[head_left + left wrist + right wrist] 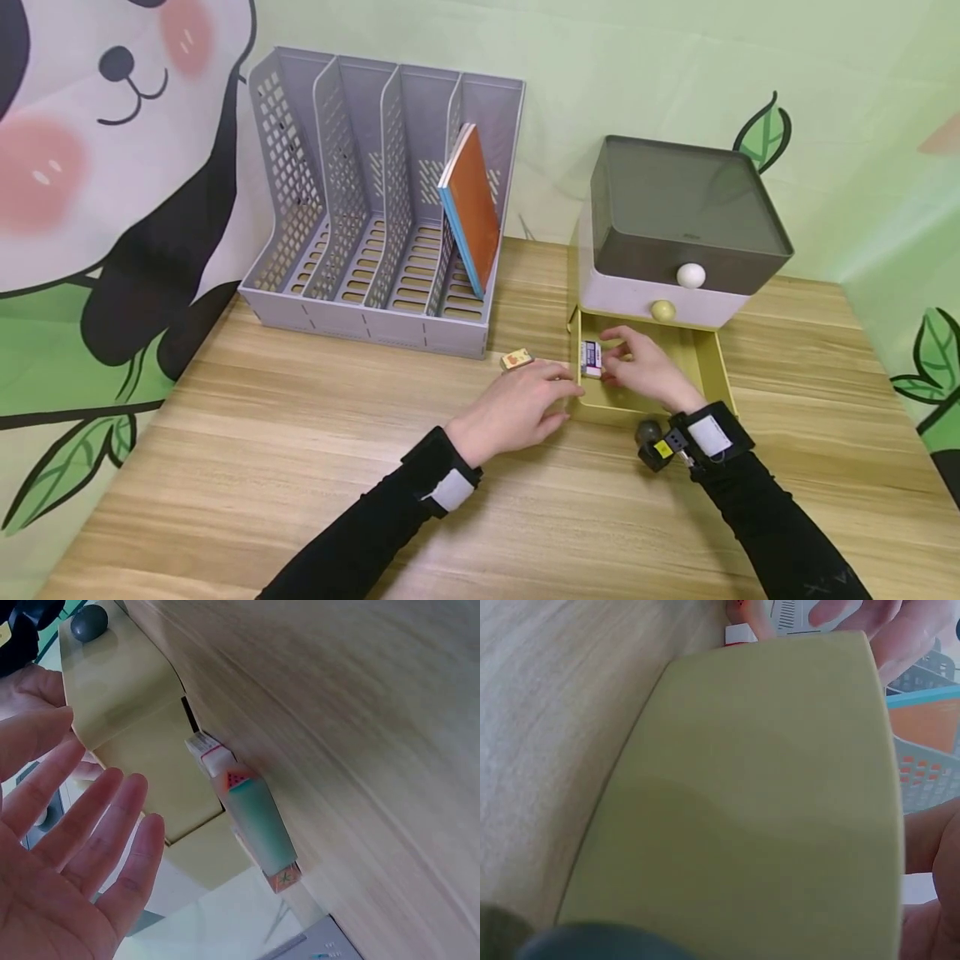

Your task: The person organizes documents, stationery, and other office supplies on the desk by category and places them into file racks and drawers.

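Observation:
My right hand (pixel 648 367) is inside the pulled-out yellow drawer (pixel 708 367), its bent fingers right beside a white eraser (pixel 591 359) with a dark purple sleeve. The eraser lies against the drawer's left wall; whether the fingertips touch it I cannot tell. Just outside that wall hovers my left hand (pixel 517 408), fingers loosely spread and holding nothing in the left wrist view. On the table beside the drawer, a row of small pieces includes a green one with a watermelon picture (pixel 259 821) and one with a yellow-and-orange top (pixel 516 359). My left hand partly hides them in the head view.
Above the drawer sit a white tier and a dark grey top tier (pixel 693 196) with round knobs. The drawer's dark knob (pixel 648 432) juts toward me. To the left stands a grey file rack (pixel 390 329) with orange and blue booklets (pixel 474 208) in its right slot.

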Demonstrator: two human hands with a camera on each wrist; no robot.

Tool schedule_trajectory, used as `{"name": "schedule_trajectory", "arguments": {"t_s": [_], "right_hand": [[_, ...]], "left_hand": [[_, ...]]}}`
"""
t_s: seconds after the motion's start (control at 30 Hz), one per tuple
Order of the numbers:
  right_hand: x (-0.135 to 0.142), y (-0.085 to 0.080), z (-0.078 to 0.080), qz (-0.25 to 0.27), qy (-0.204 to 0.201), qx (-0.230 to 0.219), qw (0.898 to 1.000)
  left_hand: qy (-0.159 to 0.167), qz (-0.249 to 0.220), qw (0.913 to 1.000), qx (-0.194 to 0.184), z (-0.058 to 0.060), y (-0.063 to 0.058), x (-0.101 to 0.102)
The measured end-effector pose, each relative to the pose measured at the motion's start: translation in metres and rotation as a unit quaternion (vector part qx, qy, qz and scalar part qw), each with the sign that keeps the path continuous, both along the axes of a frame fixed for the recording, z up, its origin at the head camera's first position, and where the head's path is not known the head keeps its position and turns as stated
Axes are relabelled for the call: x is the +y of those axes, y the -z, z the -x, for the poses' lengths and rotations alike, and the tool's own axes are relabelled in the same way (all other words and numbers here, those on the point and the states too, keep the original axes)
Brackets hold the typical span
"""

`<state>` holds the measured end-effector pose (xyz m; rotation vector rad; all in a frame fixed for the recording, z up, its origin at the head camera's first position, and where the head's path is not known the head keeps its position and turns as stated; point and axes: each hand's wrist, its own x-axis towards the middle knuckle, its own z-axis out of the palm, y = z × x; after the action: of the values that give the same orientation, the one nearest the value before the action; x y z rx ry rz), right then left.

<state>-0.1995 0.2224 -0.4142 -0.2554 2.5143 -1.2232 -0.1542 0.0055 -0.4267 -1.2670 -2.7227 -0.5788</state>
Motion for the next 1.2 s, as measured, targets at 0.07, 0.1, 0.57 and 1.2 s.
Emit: {"name": "schedule_trajectory", "arguments": {"t_s": [0.07,0.1,0.57,1.2], "right_hand": [[-0.001,-0.002,-0.002,-0.018,0.001,0.024,1.000],[-0.001,-0.003,-0.003,-0.028,0.002,0.038,0.999],[-0.020,-0.015,-0.033,-0.024,0.050,0.265,0.963],[-0.043,-0.010,-0.050,0.040,0.059,0.325,0.943]], "left_hand": [[-0.008,-0.003,1.0000,-0.002,-0.001,-0.001,-0.003],[-0.016,-0.007,0.9998,-0.003,-0.001,-0.002,-0.005],[-0.143,-0.023,0.9894,-0.008,0.003,-0.010,-0.042],[-0.202,0.061,0.9745,-0.076,0.003,-0.005,-0.036]]}}
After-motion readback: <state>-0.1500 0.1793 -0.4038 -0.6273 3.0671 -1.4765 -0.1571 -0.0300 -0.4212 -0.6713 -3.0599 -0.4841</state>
